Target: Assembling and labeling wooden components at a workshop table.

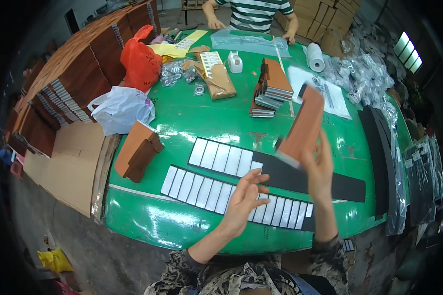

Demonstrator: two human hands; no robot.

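My right hand grips the lower end of a brown wood-grain panel, tilted up above the green table. The panel is slightly blurred. My left hand hovers over two dark strips, fingers loosely bent and apart, with nothing visible in them. Beneath it runs the nearer strip, lined with white rectangular pieces and partly covered by my hand. The farther strip carries white pieces only along its left part; the rest is bare black.
Similar brown panels stand in a stack and lie in a pile at left. A tape dispenser, a red bag and a white bag sit farther back. Black strips line the right edge. A co-worker stands opposite.
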